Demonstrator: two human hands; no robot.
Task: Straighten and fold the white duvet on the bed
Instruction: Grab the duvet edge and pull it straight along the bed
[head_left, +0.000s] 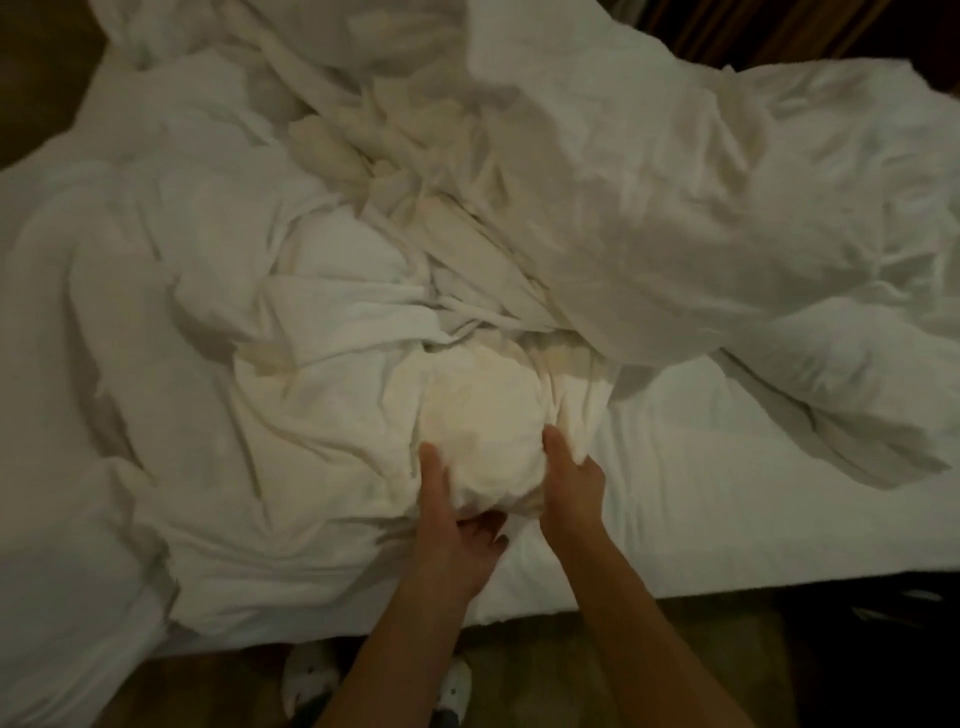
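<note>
The duvet (322, 270) lay in a crumpled heap over most of the bed (727, 519), thick folds running from the far left corner down to the near edge; a large flap of it at upper right was blurred, and whether it hung in the air or rested on the heap could not be told. Near the middle of the near side a rounded, cream-tinted bunch of the duvet bulged up; both hands were on it. The left hand (457, 525) gripped the bunch from its left and lower side, thumb laid up along the cloth and fingers curled under the lower edge; the right hand (571, 483) held the right side, thumb up against the bunch and fingers curled into the folds beside it. To the right of the hands a flat stretch of the bed showed bare; below the edge were a brown floor (597, 670) and pale slippers (311, 680).
</note>
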